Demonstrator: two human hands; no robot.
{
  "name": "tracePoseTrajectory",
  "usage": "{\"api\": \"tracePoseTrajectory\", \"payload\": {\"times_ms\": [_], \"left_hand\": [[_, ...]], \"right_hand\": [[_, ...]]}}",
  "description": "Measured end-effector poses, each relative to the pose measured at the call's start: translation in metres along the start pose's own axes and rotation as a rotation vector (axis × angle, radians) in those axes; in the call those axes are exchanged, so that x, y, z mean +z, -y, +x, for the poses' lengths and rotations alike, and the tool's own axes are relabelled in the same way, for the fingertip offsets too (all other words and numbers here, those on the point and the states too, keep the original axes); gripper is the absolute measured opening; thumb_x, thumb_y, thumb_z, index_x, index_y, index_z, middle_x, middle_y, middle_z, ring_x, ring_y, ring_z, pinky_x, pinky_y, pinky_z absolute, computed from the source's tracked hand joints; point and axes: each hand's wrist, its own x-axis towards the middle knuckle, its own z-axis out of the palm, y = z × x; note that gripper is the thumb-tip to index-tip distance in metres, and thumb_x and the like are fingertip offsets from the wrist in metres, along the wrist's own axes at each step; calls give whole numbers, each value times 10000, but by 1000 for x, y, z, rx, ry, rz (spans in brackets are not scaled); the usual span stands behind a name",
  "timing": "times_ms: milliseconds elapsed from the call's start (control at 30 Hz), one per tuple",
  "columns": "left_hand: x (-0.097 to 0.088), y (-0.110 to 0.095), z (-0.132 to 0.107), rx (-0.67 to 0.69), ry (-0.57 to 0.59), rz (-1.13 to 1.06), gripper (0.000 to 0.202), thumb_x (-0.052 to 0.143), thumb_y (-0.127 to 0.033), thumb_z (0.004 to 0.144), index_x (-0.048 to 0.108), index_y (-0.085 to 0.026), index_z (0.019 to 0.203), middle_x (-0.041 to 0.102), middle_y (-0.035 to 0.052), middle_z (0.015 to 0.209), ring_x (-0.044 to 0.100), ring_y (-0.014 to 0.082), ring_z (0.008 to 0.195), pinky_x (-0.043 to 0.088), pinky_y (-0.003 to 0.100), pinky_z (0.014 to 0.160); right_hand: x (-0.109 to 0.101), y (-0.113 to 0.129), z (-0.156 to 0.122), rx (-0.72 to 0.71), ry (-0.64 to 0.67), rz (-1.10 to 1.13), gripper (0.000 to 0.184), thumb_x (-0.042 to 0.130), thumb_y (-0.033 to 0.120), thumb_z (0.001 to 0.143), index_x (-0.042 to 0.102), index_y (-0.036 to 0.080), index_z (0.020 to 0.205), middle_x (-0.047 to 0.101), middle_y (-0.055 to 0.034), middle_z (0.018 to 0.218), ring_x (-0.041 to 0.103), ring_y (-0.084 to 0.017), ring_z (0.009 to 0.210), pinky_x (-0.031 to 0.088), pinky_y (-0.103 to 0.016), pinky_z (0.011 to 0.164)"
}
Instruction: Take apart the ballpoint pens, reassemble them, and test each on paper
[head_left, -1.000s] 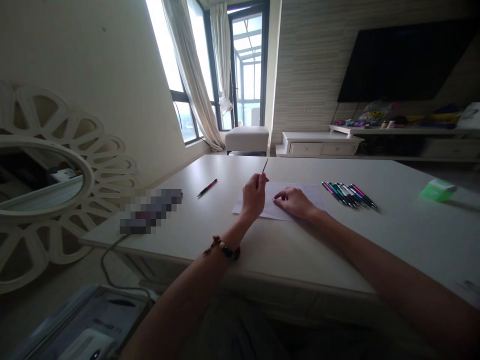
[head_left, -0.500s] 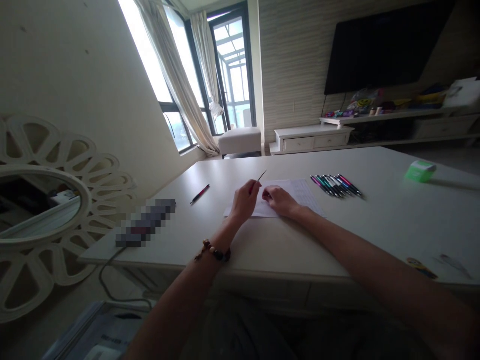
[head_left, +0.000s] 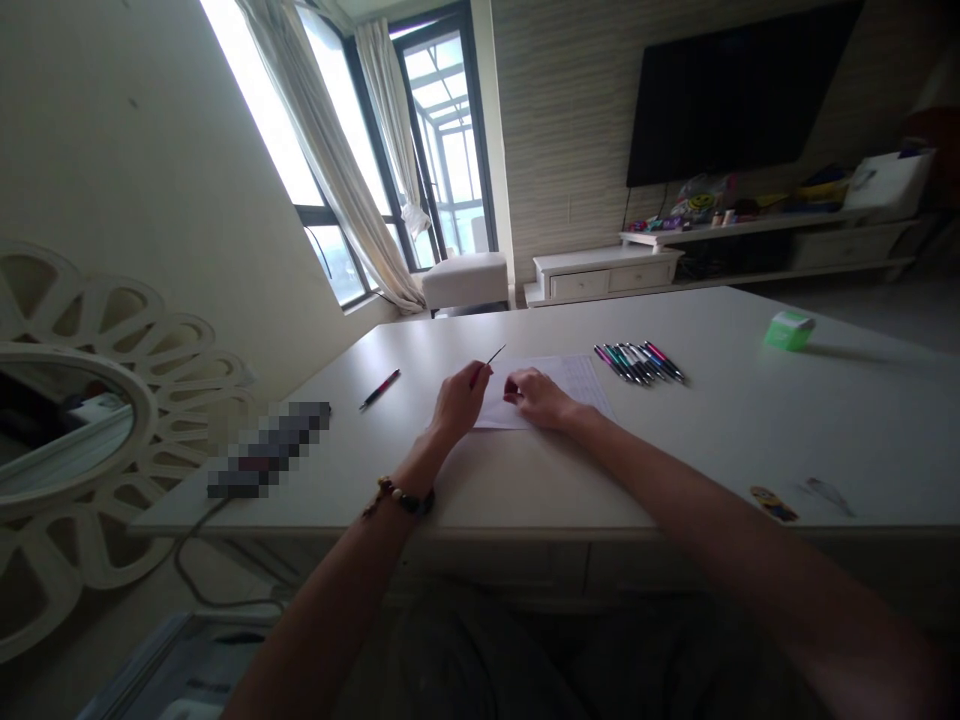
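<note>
A white sheet of paper [head_left: 570, 378] lies on the white table [head_left: 675, 450]. My left hand [head_left: 459, 400] is closed round a thin pen [head_left: 496, 355] whose tip sticks up and to the right, at the paper's left edge. Just to its right, my right hand [head_left: 536, 396] rests on the paper with its fingers curled and pinched together; what they hold, if anything, I cannot make out. A beaded bracelet [head_left: 401, 496] circles my left wrist.
A row of several coloured pens [head_left: 639, 362] lies right of the paper and a single red pen [head_left: 379, 389] lies to its left. A green box [head_left: 788, 329] stands far right. Blurred item [head_left: 268, 462] near the left edge; round mirror [head_left: 67, 420] beside the table.
The view has swung, so everything has drifted left in the picture. My left hand has tilted the pen lower and more to the right, and my hands have come closer together on the paper.
</note>
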Motion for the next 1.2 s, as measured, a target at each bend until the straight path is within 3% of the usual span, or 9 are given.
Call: {"api": "tracePoseTrajectory", "payload": {"times_ms": [167,300,533,800,1200], "left_hand": [[2,3,-1,20,57,32,356,370,-414,895,653,-199,896,625,11,716,487,123,597,350,230,595],[3,3,-1,48,111,30,379,364,-422,891,663,-190,904,627,19,707,472,124,579,343,228,576],[4,0,-3,68,127,48,368,376,-416,884,673,-198,886,635,28,700,475,132,577,337,240,569],[4,0,-4,95,120,63,364,378,-402,886,672,-191,848,563,7,601,430,124,540,301,242,538],[3,-1,-6,78,128,28,358,384,-400,873,674,-191,851,567,7,617,430,123,549,309,243,545]], "right_hand": [[-20,-13,2,130,-241,429,68,601,181,788,642,128,795,675,-53,700,599,-125,617,479,-246,623],[-29,-22,1,118,-308,586,70,626,168,738,662,119,772,686,-64,709,586,-118,571,489,-242,554],[-28,-14,-2,82,-350,575,163,609,177,738,636,135,893,687,-52,733,600,-118,601,502,-235,552],[-27,-14,-2,51,-366,528,163,598,203,759,627,134,903,681,-59,760,609,-126,603,508,-255,575],[-28,-9,-5,61,-385,452,182,583,204,766,636,138,927,685,-62,785,607,-127,602,517,-260,594]]}}
